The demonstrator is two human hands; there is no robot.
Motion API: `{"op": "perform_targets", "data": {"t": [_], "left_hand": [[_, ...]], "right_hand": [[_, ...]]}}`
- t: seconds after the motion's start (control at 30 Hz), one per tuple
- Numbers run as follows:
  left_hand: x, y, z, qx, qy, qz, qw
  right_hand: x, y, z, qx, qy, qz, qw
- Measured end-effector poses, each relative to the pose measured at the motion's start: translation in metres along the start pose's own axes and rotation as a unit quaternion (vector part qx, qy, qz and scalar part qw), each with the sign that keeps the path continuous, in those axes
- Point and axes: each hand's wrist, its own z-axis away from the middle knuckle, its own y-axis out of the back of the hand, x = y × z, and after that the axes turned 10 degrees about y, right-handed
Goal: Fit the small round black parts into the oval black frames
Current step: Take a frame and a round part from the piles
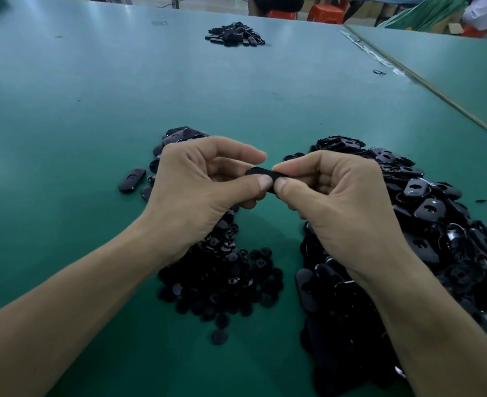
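One oval black frame [265,176] is held above the table [64,138], toward its near edge. The left hand [196,184] and right hand [336,196] each pinch one end between thumb and curled fingers. Beneath lie the small round black parts [225,282]; a heap of frames [437,224] spreads toward the right edge.

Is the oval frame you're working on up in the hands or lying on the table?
In the hands: left hand and right hand pinch the oval frame by its ends above the table.
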Motion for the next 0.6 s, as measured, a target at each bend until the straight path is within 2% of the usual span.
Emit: {"op": "perform_targets", "data": {"t": [0.43, 0.6], "left_hand": [[-0.0012, -0.0003, -0.0001, 0.016, -0.003, -0.029, 0.999], [-0.0021, -0.0014, 0.0001, 0.036, -0.039, -0.056, 0.997]], "right_hand": [[0.0043, 0.0002, 0.0012, -0.011, 0.004, 0.031, 0.999], [0.0058, 0.0002, 0.0020, -0.003, 0.016, 0.081, 0.997]]}}
